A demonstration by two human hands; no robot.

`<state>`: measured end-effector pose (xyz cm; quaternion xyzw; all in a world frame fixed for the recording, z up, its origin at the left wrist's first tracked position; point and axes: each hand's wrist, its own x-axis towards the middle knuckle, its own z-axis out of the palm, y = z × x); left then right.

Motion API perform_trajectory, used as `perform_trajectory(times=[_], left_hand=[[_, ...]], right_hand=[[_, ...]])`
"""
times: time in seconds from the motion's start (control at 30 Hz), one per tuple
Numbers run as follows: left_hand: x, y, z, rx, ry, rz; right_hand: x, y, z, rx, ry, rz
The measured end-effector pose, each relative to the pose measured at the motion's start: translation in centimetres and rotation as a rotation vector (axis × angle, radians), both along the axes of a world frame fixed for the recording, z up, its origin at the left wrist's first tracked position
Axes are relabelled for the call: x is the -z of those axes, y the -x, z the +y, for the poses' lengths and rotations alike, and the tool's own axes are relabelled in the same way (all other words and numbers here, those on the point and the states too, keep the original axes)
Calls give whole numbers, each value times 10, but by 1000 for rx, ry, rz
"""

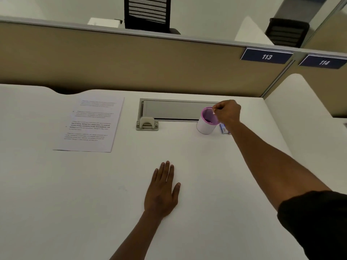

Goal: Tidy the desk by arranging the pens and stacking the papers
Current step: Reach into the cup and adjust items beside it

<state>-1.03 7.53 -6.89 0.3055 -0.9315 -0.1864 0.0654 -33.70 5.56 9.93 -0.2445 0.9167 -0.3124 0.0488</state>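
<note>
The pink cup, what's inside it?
Inside the pink cup only a dark purple bottom shows. The right hand pinches something tiny and whitish at the rim, too small to name.

White cylindrical pen cup with pink rim (206,124) upright, bench rear right; printed white paper sheet (92,124) flat, rear left.

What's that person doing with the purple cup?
A person is tidying a white desk. Their right hand reaches over the rim of a white pen cup with a purple rim, fingers pinched on something small at its edge; what it is is unclear. Their left hand rests flat on the desk. Printed paper lies squared up at the far left. A small blue item sits beside the cup.
</note>
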Motion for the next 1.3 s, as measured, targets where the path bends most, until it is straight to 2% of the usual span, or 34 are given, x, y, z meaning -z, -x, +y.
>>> perform_trajectory(times=[0.13,0.27,0.47,0.67,1.0,1.3], left_hand=[[-1,-1,-1,2,9,-13],[-2,-1,0,2,21,-10],[-1,-1,-1,-6,18,-6],[-1,-1,-1,-4,17,-9],[-3,-2,-2,2,0,-10],[-6,-3,-5,18,-38,27]], right_hand=[[5,-1,-5,-208,-284,147],[8,-1,-8,-204,-404,69],[10,-1,-2,-321,-404,197],[9,1,2,-276,-289,247],[4,6,6,-192,-157,228],[2,5,-1,-224,-146,151]])
